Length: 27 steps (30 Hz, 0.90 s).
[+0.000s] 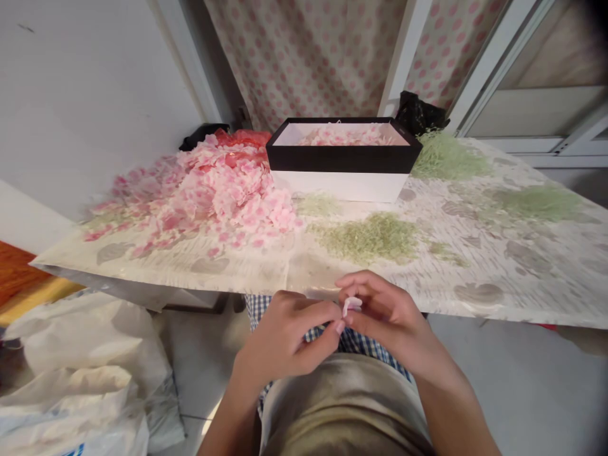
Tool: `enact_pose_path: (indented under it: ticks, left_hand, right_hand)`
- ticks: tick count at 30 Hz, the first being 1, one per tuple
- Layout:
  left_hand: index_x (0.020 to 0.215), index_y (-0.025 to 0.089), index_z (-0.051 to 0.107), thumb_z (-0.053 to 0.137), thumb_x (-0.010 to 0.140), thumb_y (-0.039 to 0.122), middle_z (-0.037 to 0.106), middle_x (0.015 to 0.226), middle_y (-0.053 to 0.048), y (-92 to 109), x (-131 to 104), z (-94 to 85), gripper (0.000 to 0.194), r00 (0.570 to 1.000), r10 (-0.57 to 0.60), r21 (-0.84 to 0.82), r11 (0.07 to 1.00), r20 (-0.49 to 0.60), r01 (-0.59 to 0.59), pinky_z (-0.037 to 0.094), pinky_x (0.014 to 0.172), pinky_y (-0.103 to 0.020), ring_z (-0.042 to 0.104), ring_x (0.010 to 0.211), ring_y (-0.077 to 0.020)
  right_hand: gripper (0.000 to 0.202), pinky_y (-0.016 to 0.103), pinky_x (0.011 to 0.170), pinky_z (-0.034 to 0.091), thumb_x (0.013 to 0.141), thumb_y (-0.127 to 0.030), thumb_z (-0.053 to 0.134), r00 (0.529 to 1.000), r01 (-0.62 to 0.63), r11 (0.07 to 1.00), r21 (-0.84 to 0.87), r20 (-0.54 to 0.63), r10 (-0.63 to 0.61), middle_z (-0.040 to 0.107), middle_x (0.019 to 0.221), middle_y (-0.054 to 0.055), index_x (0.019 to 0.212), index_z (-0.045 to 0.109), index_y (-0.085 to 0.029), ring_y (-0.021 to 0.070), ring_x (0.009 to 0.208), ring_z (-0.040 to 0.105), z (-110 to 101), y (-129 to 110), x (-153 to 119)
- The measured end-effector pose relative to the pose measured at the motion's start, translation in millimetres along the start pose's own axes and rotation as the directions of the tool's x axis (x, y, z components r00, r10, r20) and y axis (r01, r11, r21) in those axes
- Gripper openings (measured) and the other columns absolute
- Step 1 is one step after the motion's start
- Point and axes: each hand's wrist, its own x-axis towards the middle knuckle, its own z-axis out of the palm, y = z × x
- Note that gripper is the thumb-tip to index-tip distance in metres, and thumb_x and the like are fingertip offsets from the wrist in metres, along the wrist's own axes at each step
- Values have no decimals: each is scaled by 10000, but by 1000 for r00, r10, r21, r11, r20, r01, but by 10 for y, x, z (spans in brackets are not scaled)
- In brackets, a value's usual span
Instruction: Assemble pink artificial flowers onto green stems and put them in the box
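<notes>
Both hands meet over the lap, just off the table's front edge, around a small pale pink petal piece. My left hand is closed, thumb and index finger pinched at the left side of the piece. My right hand holds it between thumb and fingers from the right. Beyond them on the table lies a heap of pink and white petals at the left. A clump of thin green sprigs rests nearer the middle.
A black-rimmed white box with pink petals inside stands at the table's back. More green sprigs lie to its right, beside a black bag. White sacks sit on the floor at left.
</notes>
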Motion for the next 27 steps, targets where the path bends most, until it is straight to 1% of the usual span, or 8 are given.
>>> enact_pose_path:
  ticks: [2, 4, 8, 12, 14, 16, 21, 27]
  left_hand:
    - [771, 204, 576, 502, 906, 169, 450, 523, 75, 21, -6, 14, 158, 1000, 11, 34, 999, 1, -11, 336, 510, -256, 401, 465, -93]
    - [796, 203, 586, 505, 908, 172, 467, 525, 75, 40, -24, 13, 142, 1000, -12, 36, 999, 8, 12, 334, 507, -249, 403, 463, -90]
    - [805, 200, 599, 537, 926, 233, 477, 516, 82, -63, -122, -125, 140, 972, -224, 39, 973, -63, 227, 283, 443, -207, 375, 406, -63]
    - [827, 192, 645, 558, 881, 277, 276, 427, 96, -415, -194, -424, 133, 785, -485, 244, 767, -385, 594, 248, 446, -221, 308, 373, -93]
    - [877, 184, 684, 550, 866, 271, 333, 430, 73, -595, -162, -544, 160, 684, -578, 337, 599, -446, 726, 294, 499, -243, 388, 414, -126]
    - [945, 182, 711, 563, 860, 308, 479, 478, 23, -725, -93, -600, 213, 636, -630, 374, 515, -445, 771, 327, 537, -263, 504, 499, -173]
    - [952, 249, 747, 596, 841, 367, 687, 688, -79, -842, 52, -542, 221, 620, -677, 417, 469, -397, 779, 368, 572, -299, 635, 703, -282]
    - [885, 212, 705, 543, 855, 246, 673, 680, -101, -890, 36, -482, 168, 623, -639, 399, 480, -451, 781, 375, 586, -315, 634, 680, -292]
  right_hand:
    - [59, 234, 632, 484, 849, -268, 671, 999, 7, 1000, 15, 52, -8, 598, 764, -13, 850, 636, -221, 118, 701, 588, 3, 10, 2]
    - [137, 243, 643, 485, 880, -302, 646, 997, 15, 1000, 1, 76, -16, 594, 756, -10, 782, 609, -214, 123, 709, 589, 0, 17, -1]
    - [126, 241, 645, 509, 915, -302, 617, 997, 58, 996, -68, 46, -55, 667, 726, 1, 831, 640, -211, 129, 696, 644, -81, 20, -22]
    - [98, 233, 623, 524, 916, -262, 619, 984, 167, 978, -126, -34, -173, 684, 701, 5, 853, 679, -216, 129, 655, 657, -235, 25, -33]
    - [97, 233, 617, 525, 917, -262, 620, 980, 178, 973, -147, -66, -189, 679, 695, 7, 866, 691, -222, 130, 652, 652, -290, 36, -37]
    - [95, 231, 630, 527, 920, -271, 617, 977, 173, 974, -148, -95, -188, 677, 708, 8, 882, 695, -231, 129, 666, 650, -317, 54, -43]
    - [60, 227, 639, 533, 886, -286, 666, 982, 109, 977, -183, -133, -135, 686, 757, 8, 918, 692, -243, 134, 702, 660, -324, 91, -55]
    - [66, 221, 646, 541, 914, -259, 628, 983, 151, 976, -158, -80, -165, 693, 739, 3, 941, 686, -245, 126, 693, 667, -303, 70, -51]
